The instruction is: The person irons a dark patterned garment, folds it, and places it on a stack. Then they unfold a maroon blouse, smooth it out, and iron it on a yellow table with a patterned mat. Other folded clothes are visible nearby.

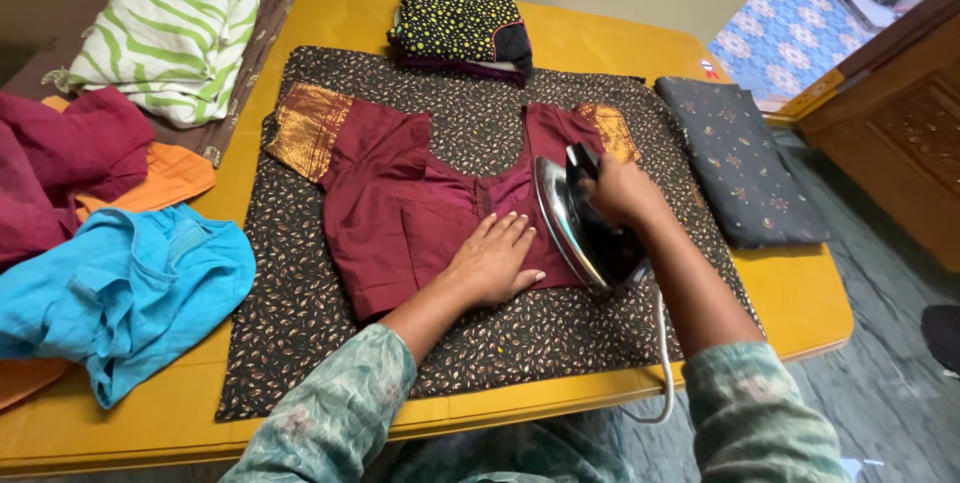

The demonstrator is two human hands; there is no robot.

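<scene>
Ironing a maroon blouse on a yellow table.

Blouse [400,203] lies flat on a dark patterned cloth [300,313] mid-table. Left hand [495,261] rests palm down on the blouse's lower part, fingers spread and flat. Right hand [622,191] is clamped around the handle of an iron [580,228], tilted up on its side at the blouse's right edge. Table [800,293]: folded dark cloth [745,163] near right edge, loose clothes at left edge.

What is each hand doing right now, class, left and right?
Left hand: open, palm flat on the maroon blouse.
Right hand: closed around the handle of the iron, tipped on edge.
</scene>
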